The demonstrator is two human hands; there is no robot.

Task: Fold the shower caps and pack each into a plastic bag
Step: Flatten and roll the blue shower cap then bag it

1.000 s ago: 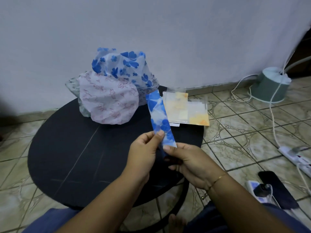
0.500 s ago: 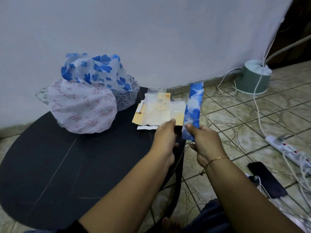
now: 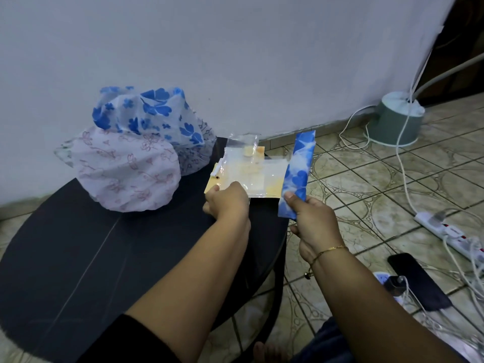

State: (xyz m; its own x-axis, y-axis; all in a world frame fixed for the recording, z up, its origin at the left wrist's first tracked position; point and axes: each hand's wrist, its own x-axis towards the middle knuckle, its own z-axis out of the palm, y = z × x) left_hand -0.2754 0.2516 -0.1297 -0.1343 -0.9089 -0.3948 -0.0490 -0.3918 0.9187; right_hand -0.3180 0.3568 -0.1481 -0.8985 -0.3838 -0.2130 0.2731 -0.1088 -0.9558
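the folded cap (image 3: 297,175), a narrow blue-and-white strip, stands up from the right hand (image 3: 313,224), pinched at its lower end between thumb and fingers closed tight on it. it hangs past the table's right edge, over the tiled floor (image 3: 366,195), its left side just overlapping the pile of plastic bags (image 3: 251,170).

the left hand (image 3: 226,201) rests on the near edge of that pile, fingers curled down onto the top bag; whether they have pinched a bag free or only press on it cannot be told.

so one cap looks folded and ready, but not yet in a bag. beyond the left fingers, further left, a pink-patterned cap (image 3: 128,174) and a blue-flowered cap (image 3: 149,113) sit heaped and unfolded, so most of the job looks left.

the bags lie close to the round table (image 3: 104,252) rim, so a tug could slide them off. near the wrists the dark tabletop is bare, good room for packing. cables and a power strip (image 3: 445,229) clutter the floor right of the right hand.
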